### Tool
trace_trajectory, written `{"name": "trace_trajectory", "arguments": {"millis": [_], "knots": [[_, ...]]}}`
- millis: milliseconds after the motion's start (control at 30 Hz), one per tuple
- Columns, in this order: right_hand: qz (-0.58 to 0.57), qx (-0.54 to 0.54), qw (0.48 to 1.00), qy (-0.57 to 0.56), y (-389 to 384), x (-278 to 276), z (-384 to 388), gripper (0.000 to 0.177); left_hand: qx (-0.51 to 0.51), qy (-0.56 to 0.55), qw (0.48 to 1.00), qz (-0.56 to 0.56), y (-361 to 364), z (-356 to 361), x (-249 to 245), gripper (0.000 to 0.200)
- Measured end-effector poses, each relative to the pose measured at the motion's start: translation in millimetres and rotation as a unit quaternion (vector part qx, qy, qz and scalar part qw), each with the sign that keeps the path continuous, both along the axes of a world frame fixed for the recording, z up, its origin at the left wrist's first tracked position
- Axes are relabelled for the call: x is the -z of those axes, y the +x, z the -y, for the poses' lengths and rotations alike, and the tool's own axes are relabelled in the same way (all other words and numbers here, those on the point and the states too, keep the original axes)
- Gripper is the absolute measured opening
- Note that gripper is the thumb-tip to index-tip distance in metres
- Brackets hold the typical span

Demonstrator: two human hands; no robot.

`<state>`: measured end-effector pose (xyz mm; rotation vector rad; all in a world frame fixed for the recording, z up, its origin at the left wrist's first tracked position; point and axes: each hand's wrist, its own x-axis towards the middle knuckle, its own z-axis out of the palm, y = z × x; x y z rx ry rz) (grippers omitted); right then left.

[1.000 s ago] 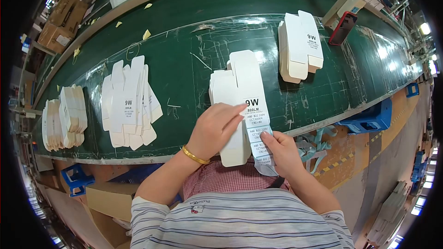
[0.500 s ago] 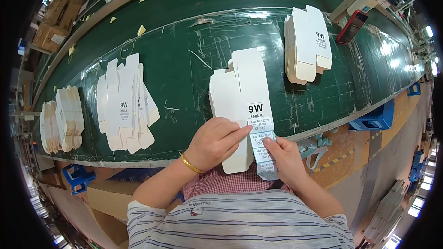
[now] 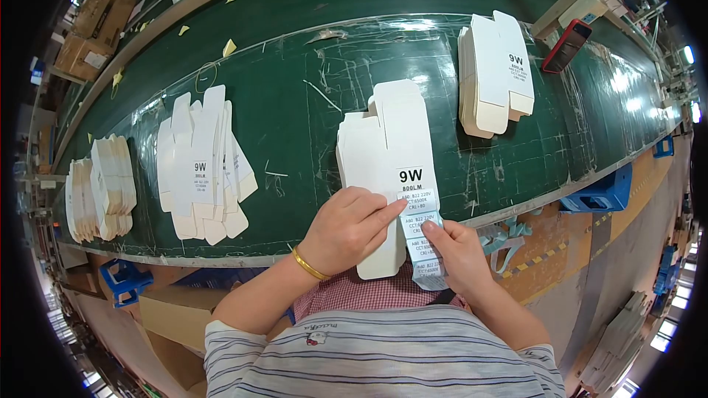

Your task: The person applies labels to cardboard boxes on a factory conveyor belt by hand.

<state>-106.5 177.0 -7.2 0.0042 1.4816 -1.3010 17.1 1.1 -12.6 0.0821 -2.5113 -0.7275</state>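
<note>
A stack of flat white cartons (image 3: 369,155) printed "9W 800LM" lies in front of me, its lower end overhanging the table's front edge. Just below the print, a small label (image 3: 417,201) reading "A60 B22 220V" lies against the top carton. My left hand (image 3: 350,228) is closed, its fingertips pressed on that label's left edge. My right hand (image 3: 459,250) pinches a bluish strip of labels (image 3: 426,250) between thumb and fingers. Several labels show on the strip, which hangs down toward my lap. The right fingers behind the strip are mostly hidden.
More flat cartons are stacked at right (image 3: 493,66), in a fanned pile (image 3: 184,147) at left, and in bundles (image 3: 112,184) at far left. A red-edged phone (image 3: 566,46) rests at the back right. Bluish strip scraps (image 3: 509,239) hang beyond the table edge.
The view has shifted slightly. My left fingertips have moved a little to the right over the label's left edge, while my right hand keeps its grip on the strip.
</note>
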Motion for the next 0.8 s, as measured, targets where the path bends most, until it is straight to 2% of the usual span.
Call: {"name": "trace_trajectory", "arguments": {"millis": [800], "knots": [[0.03, 0.007, 1.0, -0.007, -0.1, -6.7, 0.5, 0.028, 0.009, 0.008, 0.999, 0.05, -5.4, 2.4, -7.4, 0.037]]}}
